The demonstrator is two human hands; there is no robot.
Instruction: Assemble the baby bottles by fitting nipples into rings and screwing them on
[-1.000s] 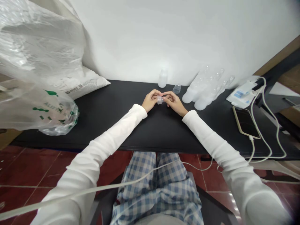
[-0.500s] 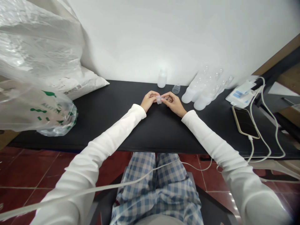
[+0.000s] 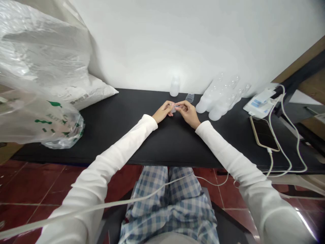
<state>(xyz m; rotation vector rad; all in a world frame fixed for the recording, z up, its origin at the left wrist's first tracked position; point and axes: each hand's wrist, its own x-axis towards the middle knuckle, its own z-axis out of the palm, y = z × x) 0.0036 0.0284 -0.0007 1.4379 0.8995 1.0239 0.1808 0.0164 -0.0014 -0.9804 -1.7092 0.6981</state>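
Left hand (image 3: 161, 114) and right hand (image 3: 188, 112) meet mid-desk, both with a pinching fingertip grip on one tiny clear plastic piece (image 3: 173, 108), held just above the black desk (image 3: 127, 130). It's too small to tell if it's a cap or a vial. Just behind it sits a small clear cup (image 3: 189, 98), and a white bottle (image 3: 174, 86) stands upright by the wall and looks empty. The stacked bottles (image 3: 218, 101) lie in rows to the right, so most look untouched. The printed bag (image 3: 45, 122) is on the left, contents unclear.

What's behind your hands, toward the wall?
A white bottle stands by the wall, a clear cup beside it. The left hand and right hand cover most of the clear piece between them.
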